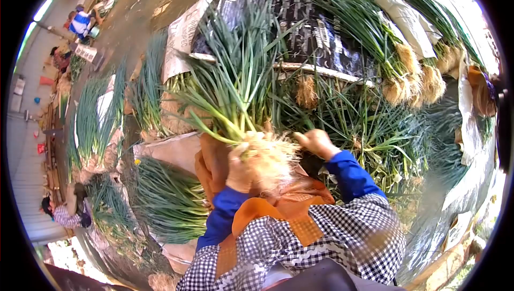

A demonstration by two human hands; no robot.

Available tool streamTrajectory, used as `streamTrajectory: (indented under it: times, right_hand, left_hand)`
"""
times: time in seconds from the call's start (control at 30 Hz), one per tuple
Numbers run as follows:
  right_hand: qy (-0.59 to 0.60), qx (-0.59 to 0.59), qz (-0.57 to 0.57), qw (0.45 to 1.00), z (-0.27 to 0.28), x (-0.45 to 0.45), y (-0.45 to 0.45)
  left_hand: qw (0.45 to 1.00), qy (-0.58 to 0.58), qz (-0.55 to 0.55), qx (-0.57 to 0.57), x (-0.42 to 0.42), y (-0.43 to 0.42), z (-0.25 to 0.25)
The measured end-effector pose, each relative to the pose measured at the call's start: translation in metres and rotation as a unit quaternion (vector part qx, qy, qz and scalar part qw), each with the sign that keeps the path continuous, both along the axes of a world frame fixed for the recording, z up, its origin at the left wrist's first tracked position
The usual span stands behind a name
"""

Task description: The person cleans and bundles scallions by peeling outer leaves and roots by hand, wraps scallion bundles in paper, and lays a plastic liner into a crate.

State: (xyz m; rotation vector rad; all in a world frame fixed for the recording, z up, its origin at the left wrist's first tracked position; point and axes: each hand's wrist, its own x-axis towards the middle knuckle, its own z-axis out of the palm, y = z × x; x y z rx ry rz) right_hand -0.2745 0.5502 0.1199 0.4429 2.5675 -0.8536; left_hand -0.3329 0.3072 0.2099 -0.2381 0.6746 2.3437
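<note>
My left hand (239,169) is wrapped round a bunch of green onions (243,85) at its pale stem end. The long leaves point away from me, and the bushy straw-coloured roots (272,157) face my body. Just right of the roots is my right hand (317,144), its fingers curled and its thumb side toward the bunch. Whether anything is in those fingers is hidden. Loose green onion leaves (369,130) lie in a heap beyond and to the right of this hand. An orange cloth (300,186) covers my lap under the bunch.
A black printed sack (316,34) lies ahead, with tied green onion bunches (401,77) at its right. More bunches (171,200) lie on my left, some on a pale sack (171,152). Several people (80,23) sit farther off at the left along the wall.
</note>
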Motion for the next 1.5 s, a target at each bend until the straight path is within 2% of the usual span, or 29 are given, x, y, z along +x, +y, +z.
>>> streamTrajectory:
  times: [0.03, 0.07, 0.13, 0.2, 0.27, 0.3, 0.33, 0.4, 0.47, 0.5, 0.53, 0.57, 0.63, 0.67, 0.7, 0.73, 0.77, 0.83, 0.9, 0.97, 1.0, 1.03, 1.1, 1.13, 1.17, 1.23, 1.3, 1.37, 1.5]
  right_hand:
    - [-0.036, 0.084, 0.006, 0.996, -0.012, 0.017, 0.028]
    - [-0.124, 0.068, -0.014, 0.99, -0.006, 0.032, 0.053]
    - [0.109, 0.244, 0.19, 0.945, -0.038, 0.101, 0.109]
    - [0.104, 0.283, 0.396, 0.867, -0.045, 0.106, 0.111]
    - [-0.006, 0.205, 0.346, 0.915, -0.063, 0.075, 0.088]
    - [0.119, 0.079, 0.123, 0.982, -0.035, 0.038, 0.05]
    - [0.079, 0.0, 0.042, 0.996, 0.0, -0.002, 0.015]
    - [0.06, -0.224, -0.075, 0.97, -0.01, -0.067, -0.037]
    - [-0.02, -0.363, -0.174, 0.915, -0.045, -0.118, -0.088]
    - [-0.002, -0.275, -0.101, 0.956, -0.084, -0.141, -0.104]
    - [0.017, -0.168, -0.014, 0.985, -0.073, -0.146, -0.112]
    - [0.036, -0.058, 0.071, 0.995, -0.064, -0.149, -0.117]
    - [0.047, -0.016, 0.11, 0.993, -0.111, -0.162, -0.12]
    - [0.033, -0.037, 0.004, 0.999, -0.111, -0.165, -0.121]
    - [0.206, 0.078, 0.099, 0.97, -0.11, -0.156, -0.116]
    - [0.157, -0.099, -0.053, 0.981, -0.109, -0.151, -0.111]
    - [0.1, -0.267, -0.2, 0.937, -0.071, -0.143, -0.101]
    - [0.134, -0.464, -0.234, 0.844, -0.016, -0.114, -0.074]
    - [0.124, -0.512, -0.157, 0.836, 0.023, -0.089, -0.044]
    - [0.109, -0.459, -0.07, 0.879, 0.048, -0.075, -0.036]
    - [0.064, -0.39, -0.093, 0.914, 0.044, -0.073, -0.035]
    - [0.022, -0.408, -0.141, 0.902, 0.023, -0.076, -0.032]
    - [0.041, -0.396, -0.181, 0.9, 0.024, -0.073, -0.035]
    - [0.16, -0.342, -0.187, 0.907, 0.004, -0.071, -0.045]
    - [0.269, -0.03, -0.094, 0.958, 0.012, -0.068, -0.051]
    - [0.381, 0.145, -0.068, 0.911, -0.012, -0.063, -0.061]
    - [0.425, 0.104, -0.102, 0.893, -0.019, -0.051, -0.061]
    - [0.447, -0.032, -0.113, 0.887, -0.002, -0.021, -0.054]
    - [0.317, 0.047, -0.144, 0.936, 0.013, 0.027, -0.022]
  left_hand:
    - [0.999, 0.033, 0.025, 0.035, -0.003, -0.016, 0.016]
    - [0.994, 0.064, 0.049, 0.073, -0.007, -0.03, 0.036]
    - [0.982, 0.117, 0.082, 0.124, -0.023, -0.057, 0.055]
    - [0.97, 0.167, 0.104, 0.145, -0.053, -0.079, 0.061]
    - [0.96, 0.205, 0.112, 0.157, -0.069, -0.092, 0.057]
    - [0.956, 0.218, 0.11, 0.164, -0.072, -0.094, 0.052]
    - [0.957, 0.217, 0.107, 0.16, -0.071, -0.089, 0.049]
    - [0.982, 0.142, 0.096, 0.075, -0.063, -0.068, 0.049]
    - [0.988, 0.074, 0.137, -0.017, -0.076, -0.094, -0.055]
    - [0.99, 0.037, 0.132, -0.016, -0.075, -0.095, -0.074]
    - [0.992, 0.0, 0.129, -0.015, -0.074, -0.096, -0.092]
    - [0.989, -0.015, 0.137, -0.046, -0.058, -0.065, -0.024]
    - [0.986, 0.06, 0.154, -0.029, -0.05, -0.058, -0.016]
    - [0.983, 0.084, 0.161, -0.024, -0.048, -0.057, -0.014]
    - [0.989, 0.033, 0.14, -0.027, -0.052, -0.058, -0.013]
    - [0.992, -0.02, 0.117, -0.028, -0.054, -0.057, -0.012]
    - [0.993, -0.021, 0.116, -0.025, -0.053, -0.053, -0.009]
    - [0.999, -0.021, -0.016, -0.029, -0.048, -0.043, -0.005]
    - [0.997, -0.04, -0.042, -0.054, -0.031, -0.016, -0.039]
    - [0.989, -0.057, -0.068, -0.12, -0.001, 0.014, -0.064]
    - [0.987, -0.028, -0.086, -0.135, 0.009, 0.024, -0.083]
    - [0.983, 0.001, -0.103, -0.15, 0.017, 0.029, -0.092]
    - [0.983, 0.005, -0.105, -0.153, 0.015, 0.039, -0.067]
    - [0.986, 0.002, -0.067, -0.155, 0.015, 0.044, -0.082]
    - [0.982, -0.01, -0.052, -0.182, 0.015, 0.047, -0.086]
    - [0.98, -0.039, -0.02, -0.192, 0.017, 0.054, -0.086]
    - [0.981, -0.047, -0.007, -0.186, 0.016, 0.054, -0.098]
    - [0.981, -0.059, 0.001, -0.186, 0.016, 0.05, -0.102]
    - [0.989, -0.099, 0.0, -0.112, 0.02, 0.053, -0.076]
